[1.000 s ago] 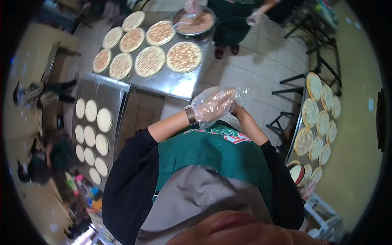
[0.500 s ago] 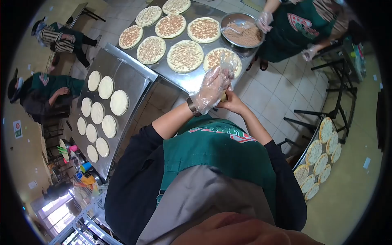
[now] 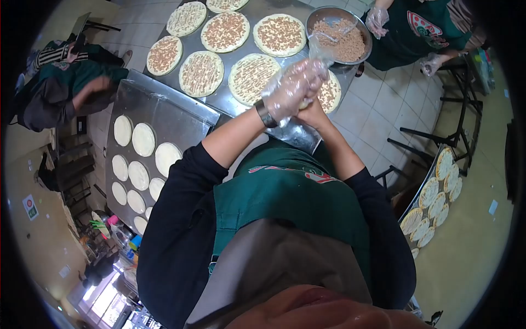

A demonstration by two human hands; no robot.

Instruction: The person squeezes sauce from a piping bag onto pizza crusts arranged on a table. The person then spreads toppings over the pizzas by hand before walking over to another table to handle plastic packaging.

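At upper center, a gloved left hand (image 3: 296,90) touches the right hand (image 3: 315,113), near topped dough rounds (image 3: 279,34) on a metal table (image 3: 300,136).

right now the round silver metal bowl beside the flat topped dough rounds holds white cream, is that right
The contents are wrong: the head view shows brown crumbly topping, not white cream, in the round silver metal bowl beside the flat topped dough rounds.

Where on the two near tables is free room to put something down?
Left table: the bare metal between the plain dough rounds and the raised edge beside the front table. Front table: a smaller patch at the near corner, seen between gloved left hand and green apron. Topped rounds and metal bowl crowd the rest.
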